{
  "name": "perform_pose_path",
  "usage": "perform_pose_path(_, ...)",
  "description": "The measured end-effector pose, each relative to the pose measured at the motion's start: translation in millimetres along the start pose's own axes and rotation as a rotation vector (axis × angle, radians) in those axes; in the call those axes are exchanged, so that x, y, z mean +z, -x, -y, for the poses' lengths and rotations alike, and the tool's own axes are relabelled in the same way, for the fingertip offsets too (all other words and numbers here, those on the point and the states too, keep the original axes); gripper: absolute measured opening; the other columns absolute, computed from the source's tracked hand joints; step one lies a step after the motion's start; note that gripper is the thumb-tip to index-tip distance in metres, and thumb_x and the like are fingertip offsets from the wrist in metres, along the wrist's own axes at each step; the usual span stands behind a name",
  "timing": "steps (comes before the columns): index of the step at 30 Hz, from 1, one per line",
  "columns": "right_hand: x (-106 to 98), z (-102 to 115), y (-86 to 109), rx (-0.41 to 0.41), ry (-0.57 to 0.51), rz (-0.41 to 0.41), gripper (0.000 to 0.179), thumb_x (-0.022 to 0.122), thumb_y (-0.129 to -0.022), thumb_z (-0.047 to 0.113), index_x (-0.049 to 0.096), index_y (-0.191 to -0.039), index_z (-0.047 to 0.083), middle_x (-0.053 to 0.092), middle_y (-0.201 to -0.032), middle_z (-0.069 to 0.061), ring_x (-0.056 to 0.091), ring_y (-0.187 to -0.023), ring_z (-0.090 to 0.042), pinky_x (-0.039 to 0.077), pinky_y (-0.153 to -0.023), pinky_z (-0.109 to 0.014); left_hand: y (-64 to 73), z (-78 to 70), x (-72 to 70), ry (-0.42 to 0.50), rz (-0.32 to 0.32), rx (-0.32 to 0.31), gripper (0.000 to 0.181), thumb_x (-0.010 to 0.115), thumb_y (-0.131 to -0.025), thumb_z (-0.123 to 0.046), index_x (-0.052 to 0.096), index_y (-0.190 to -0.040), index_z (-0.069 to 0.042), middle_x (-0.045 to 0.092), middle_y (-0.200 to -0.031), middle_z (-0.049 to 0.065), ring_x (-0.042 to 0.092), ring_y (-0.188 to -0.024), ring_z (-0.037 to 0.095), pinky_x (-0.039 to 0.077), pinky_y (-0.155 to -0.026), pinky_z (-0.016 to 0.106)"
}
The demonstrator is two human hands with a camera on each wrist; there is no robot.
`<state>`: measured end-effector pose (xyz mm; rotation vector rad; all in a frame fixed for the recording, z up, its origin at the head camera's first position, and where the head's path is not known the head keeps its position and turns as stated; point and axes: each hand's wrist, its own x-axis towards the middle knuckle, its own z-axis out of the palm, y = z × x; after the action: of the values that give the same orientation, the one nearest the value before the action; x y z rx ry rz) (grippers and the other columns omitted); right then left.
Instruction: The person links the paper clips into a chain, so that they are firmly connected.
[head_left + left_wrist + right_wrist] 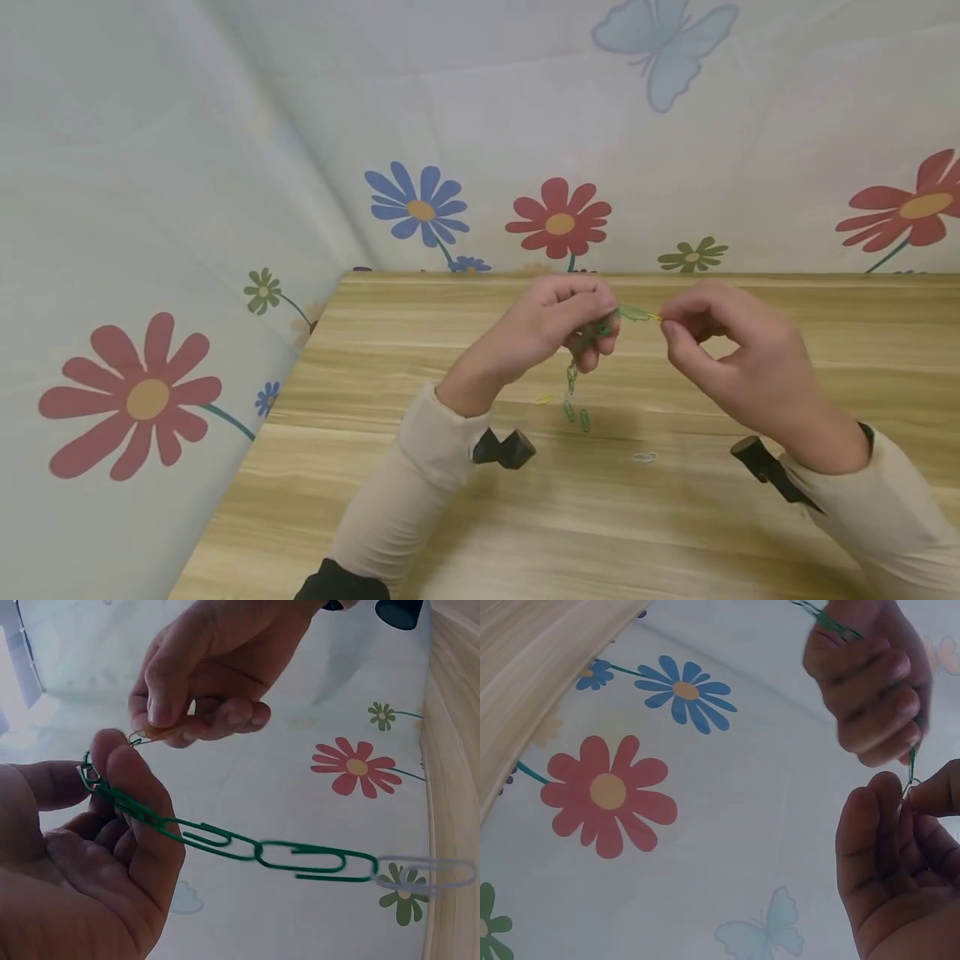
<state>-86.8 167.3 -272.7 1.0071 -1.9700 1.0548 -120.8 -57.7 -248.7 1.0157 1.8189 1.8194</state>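
Observation:
Both hands are raised over the table. My left hand [551,321] pinches a green paper clip [634,313] between thumb and forefinger. At its far end a yellow paper clip [655,317] is hooked in, pinched by my right hand [750,358]. From the left hand hangs a chain of green paper clips [225,840], running across its fingers and ending in a white paper clip [425,871]. In the right wrist view the right hand's fingertips [885,787] sit right at the join of the two clips.
On the wooden table [360,500] below lie a loose yellow clip [544,399], a green clip [585,420] and white clips [645,457]. Behind the table's back edge hangs a flower-printed curtain [480,125]. Black camera mounts [506,450] stick out from the wrists.

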Motion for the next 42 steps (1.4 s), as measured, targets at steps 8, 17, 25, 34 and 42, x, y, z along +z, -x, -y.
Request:
perform_pose_path(8,-3.3,11.1,-4.0,-0.023,-0.102,-0.006,0.04,0.059,-0.101,0.034,0.07,-0.091,-0.003,0.065,-0.085,-0.006,0.056,-0.075,-0.004,0.049,-0.073,-0.011,-3.7,8.0,2.7,0.002,0.166,-0.033,0.031,0.042,-0.108,-0.016,0.063,-0.103,0.006,0.059,-0.077,0.015,0.048,-0.046,0.027,0.043,-0.047,0.032)
perform_pose_path(17,-4.3,11.4,-0.8,0.056,-0.089,0.055,0.022,0.068,-0.097,0.019,0.071,-0.102,-0.003,0.066,-0.086,0.0,0.058,-0.073,-0.003,0.049,-0.071,-0.012,-0.5,5.8,0.0,-0.02,0.091,0.049,0.023,0.048,-0.105,-0.007,0.064,-0.094,0.005,0.045,-0.067,0.014,0.031,-0.047,0.02,0.026,-0.044,0.028)
perform_pose_path(25,5.9,-11.5,20.9,0.46,0.116,0.998,0.021,0.072,-0.094,0.017,0.066,-0.113,0.009,0.06,-0.084,0.009,0.053,-0.069,-0.006,0.049,-0.066,-0.033,3.6,-1.7,-4.5,0.045,-0.082,0.152,0.027,0.045,-0.106,-0.007,0.061,-0.099,0.013,0.038,-0.063,0.006,0.025,-0.049,0.014,0.018,-0.044,0.026)
perform_pose_path(34,34.2,-18.0,68.7,0.426,0.14,1.117,0.02,0.076,-0.088,0.01,0.057,-0.088,0.016,0.047,-0.079,0.006,0.041,-0.067,-0.01,0.039,-0.06,-0.031,6.6,-8.8,-12.8,0.081,-0.18,0.236,0.026,0.046,-0.104,-0.005,0.058,-0.1,0.017,0.04,-0.063,0.005,0.024,-0.047,0.014,0.018,-0.043,0.025)
perform_pose_path(42,48.3,-12.5,82.0,0.289,0.279,0.994,0.024,0.069,-0.092,0.005,0.053,-0.077,0.015,0.045,-0.07,0.008,0.041,-0.059,-0.007,0.043,-0.053,-0.03,8.3,-12.1,-14.2,0.08,-0.185,0.24,0.019,0.048,-0.102,0.0,0.061,-0.1,0.013,0.04,-0.061,0.006,0.026,-0.047,0.015,0.02,-0.043,0.026)
